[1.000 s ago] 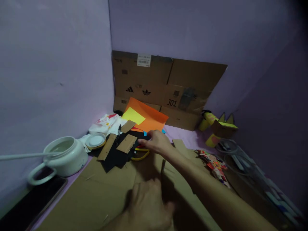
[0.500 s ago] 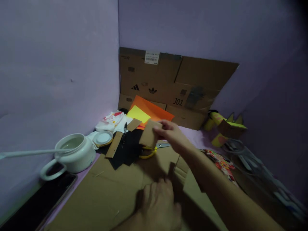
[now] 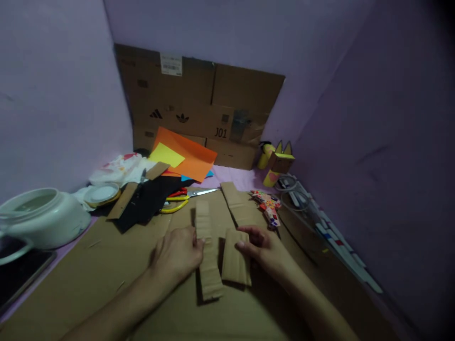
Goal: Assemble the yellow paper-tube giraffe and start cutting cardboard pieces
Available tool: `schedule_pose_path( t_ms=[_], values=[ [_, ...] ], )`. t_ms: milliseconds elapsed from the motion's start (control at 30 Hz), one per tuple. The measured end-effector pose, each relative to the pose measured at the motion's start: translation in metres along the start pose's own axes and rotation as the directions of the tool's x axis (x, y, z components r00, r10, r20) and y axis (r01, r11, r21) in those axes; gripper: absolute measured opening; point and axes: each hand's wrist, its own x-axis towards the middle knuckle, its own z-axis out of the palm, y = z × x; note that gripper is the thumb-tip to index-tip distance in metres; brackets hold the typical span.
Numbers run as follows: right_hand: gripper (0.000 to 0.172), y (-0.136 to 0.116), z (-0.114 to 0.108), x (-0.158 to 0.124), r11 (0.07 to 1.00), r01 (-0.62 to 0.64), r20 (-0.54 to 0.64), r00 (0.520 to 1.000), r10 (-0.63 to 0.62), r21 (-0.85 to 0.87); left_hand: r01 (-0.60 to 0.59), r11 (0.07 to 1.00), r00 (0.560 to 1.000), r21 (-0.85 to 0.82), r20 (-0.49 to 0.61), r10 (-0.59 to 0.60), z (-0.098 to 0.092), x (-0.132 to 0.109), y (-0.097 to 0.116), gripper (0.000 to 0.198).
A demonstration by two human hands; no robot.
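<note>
My left hand [image 3: 179,251] is closed on a long, creased cardboard strip [image 3: 209,270], gripping its left edge between thumb and fingers. My right hand [image 3: 265,248] pinches a shorter rectangular cardboard piece [image 3: 234,265] by its upper right side. The two pieces are apart, side by side, just above the large cardboard sheet [image 3: 163,303]. Beyond my right hand another cardboard strip [image 3: 232,196] lies flat. Scissors [image 3: 181,198] with yellow and red handles lie past the long strip, blades pointing right.
On the left are a white pot [image 3: 46,218], a dark phone [image 3: 28,270], a round lid [image 3: 101,193] and black paper [image 3: 151,196]. Orange paper [image 3: 195,158] leans against an upright cardboard panel [image 3: 199,90]. A yellow cardboard figure [image 3: 279,163] and patterned pieces [image 3: 268,206] stand or lie rightward.
My right hand has brought the short cardboard piece nearer from beside the scissors. My left hand now holds the long strip raised off the sheet. The view has swung right.
</note>
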Motion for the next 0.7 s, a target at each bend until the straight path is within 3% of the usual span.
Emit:
schedule_pose_path(
  t_ms=[167, 233, 300, 367, 400, 467, 700],
  values=[
    [0.040, -0.030, -0.035, 0.014, 0.987, 0.137, -0.098, 0.985, -0.145, -0.081, -0.095, 0.995, 0.988, -0.009, -0.127, 0.093, -0.012, 0.001, 0.010, 0.023],
    [0.041, -0.040, -0.043, 0.026, 0.980, 0.147, -0.087, 0.983, -0.159, -0.132, -0.174, 0.975, 0.974, -0.137, -0.171, 0.150, -0.017, 0.006, 0.026, 0.020],
    [0.041, -0.045, -0.045, 0.040, 0.979, 0.136, -0.053, 0.988, -0.145, -0.153, -0.216, 0.915, 0.975, -0.340, -0.130, 0.182, -0.016, 0.016, 0.048, 0.016],
    [0.039, -0.044, -0.043, 0.056, 0.977, 0.135, -0.040, 0.989, -0.144, -0.166, -0.156, 0.802, 0.984, -0.576, -0.021, 0.176, -0.010, 0.031, 0.070, 0.013],
    [0.038, -0.043, -0.042, 0.063, 0.975, 0.141, -0.045, 0.988, -0.151, -0.173, -0.070, 0.739, 0.987, -0.670, 0.060, 0.148, -0.006, 0.039, 0.079, 0.014],
    [0.037, -0.038, -0.041, 0.074, 0.970, 0.150, -0.063, 0.984, -0.164, -0.190, 0.088, 0.667, 0.978, -0.740, 0.191, 0.083, 0.001, 0.054, 0.092, 0.010],
    [0.033, -0.026, -0.036, 0.080, 0.936, 0.066, -0.193, 0.971, -0.139, -0.345, 0.226, 0.678, 0.949, -0.699, 0.314, 0.008, 0.012, 0.070, 0.099, 0.013]
  ],
)
